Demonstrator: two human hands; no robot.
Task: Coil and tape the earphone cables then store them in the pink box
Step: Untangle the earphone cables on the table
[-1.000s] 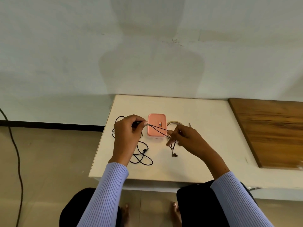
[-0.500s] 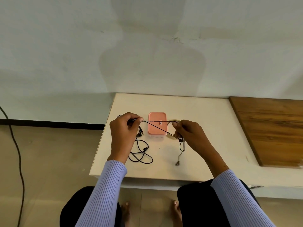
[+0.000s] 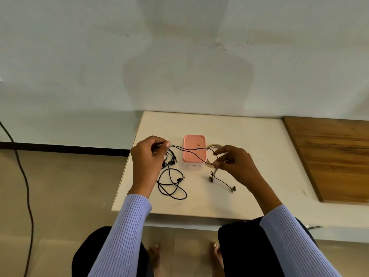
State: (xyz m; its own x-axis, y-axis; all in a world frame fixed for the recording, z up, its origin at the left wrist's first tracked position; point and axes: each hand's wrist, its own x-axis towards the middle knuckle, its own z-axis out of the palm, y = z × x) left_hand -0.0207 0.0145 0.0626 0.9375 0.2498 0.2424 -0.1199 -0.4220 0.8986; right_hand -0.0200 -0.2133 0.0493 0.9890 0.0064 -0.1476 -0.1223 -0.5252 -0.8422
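Head view: earphone cable strung between both hands above the pink box, earbuds trailing onto the table near right. Left hand fingers curled and pinching one end; right hand fingers pinching the other. Second cable loose on the near left; tape roll just right of the box. Thin, limp, tangle-prone, probably best pinched near the plug and looped gently.

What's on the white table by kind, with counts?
Earphone cables: 2 (held cable, loose cable)
Pink box: 1
Tape roll: 1
Wooden board: 1
Total: 5
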